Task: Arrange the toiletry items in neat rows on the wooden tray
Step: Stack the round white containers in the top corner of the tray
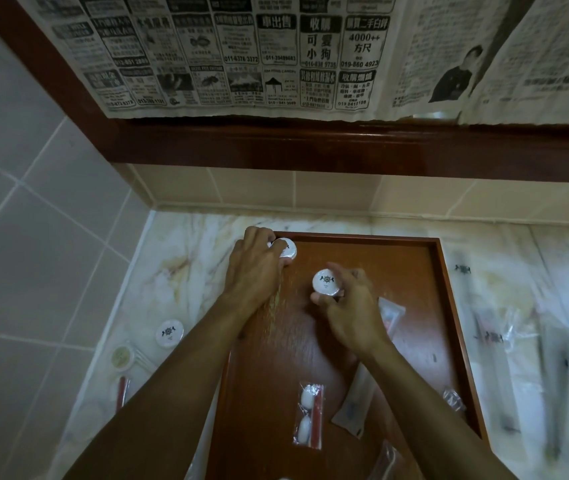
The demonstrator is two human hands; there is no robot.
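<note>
A wooden tray (pixel 432 306) lies on the marble counter. My left hand (pixel 253 268) grips a round white soap (pixel 287 251) at the tray's far left corner. My right hand (pixel 352 306) pinches a second round white soap (pixel 326 283) near the tray's middle, a little to the right and nearer. On the tray's near part lie a clear packet of cotton items (pixel 309 415), a flat white sachet (pixel 354 407) and a small crinkled packet (pixel 453 400). Another clear packet (pixel 392 313) is partly hidden behind my right hand.
Left of the tray on the counter sit a third round white soap (pixel 169 333), a small round lidded pot (pixel 122 356) and a red stick-shaped item (pixel 122 393). Several clear wrapped packets (pixel 494 336) lie right of the tray. Tiled walls stand behind and left; newspaper hangs above.
</note>
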